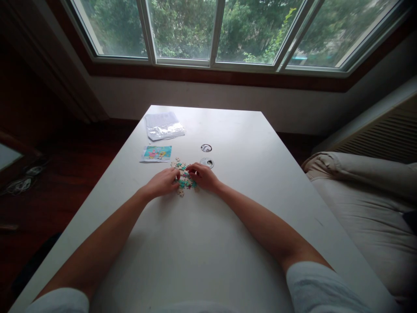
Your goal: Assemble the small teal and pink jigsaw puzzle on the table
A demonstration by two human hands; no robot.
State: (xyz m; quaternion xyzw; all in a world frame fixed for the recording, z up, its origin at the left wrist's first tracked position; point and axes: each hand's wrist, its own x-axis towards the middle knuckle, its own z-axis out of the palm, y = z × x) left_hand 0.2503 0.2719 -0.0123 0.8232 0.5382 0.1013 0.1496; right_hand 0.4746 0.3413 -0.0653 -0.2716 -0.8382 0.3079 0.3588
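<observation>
On the white worktop (195, 239), a picture card (158, 153) is laid at left, a clear bag (164, 126) on its far side. The left hand (163, 181) is half curled beside scattered puzzle pieces (185, 184), flanked at right by the loosely bent right hand (203, 176); whether either grips any cannot be told.

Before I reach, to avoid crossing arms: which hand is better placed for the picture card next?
Probably the left hand, nearer the picture card; the right hand is across the puzzle pieces from it.

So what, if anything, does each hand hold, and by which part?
It cannot be told: the left hand and right hand are at the puzzle pieces, any grip unclear.
</observation>
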